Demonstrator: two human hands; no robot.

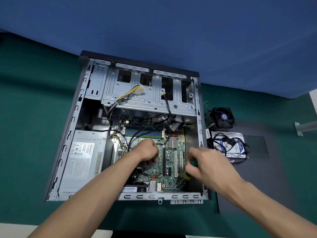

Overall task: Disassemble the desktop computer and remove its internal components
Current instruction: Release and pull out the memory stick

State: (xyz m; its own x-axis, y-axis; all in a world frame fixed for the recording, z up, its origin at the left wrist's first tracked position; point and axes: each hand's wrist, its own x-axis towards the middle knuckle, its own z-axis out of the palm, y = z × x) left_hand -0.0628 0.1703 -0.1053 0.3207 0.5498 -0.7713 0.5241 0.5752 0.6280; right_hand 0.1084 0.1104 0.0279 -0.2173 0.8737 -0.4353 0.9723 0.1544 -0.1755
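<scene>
An open computer case (82,134) lies on its side on a green table (30,117), its inside facing up. At the case's near left sits the grey power supply (82,157), its label printed in small text too fine to read beyond a logo. The left hand (148,152) rests on the middle of the green circuit board (171,162), fingers curled under into a fist; whether they grip anything there cannot be told. A black cable (169,107) loops down from the metal drive bay (147,93) at the far side to just beside this hand. Right of it, the right hand (205,162) grasps a green-and-yellow screwdriver (187,175), whose shaft slants down to the board's near right corner, past the white slots (178,163). Outside the case to the right, a black cooling fan (223,117) stands on the table, and nearer, a hard drive (229,145) with a blue label lies under tangled black cables, on a dark side panel (257,177).
</scene>
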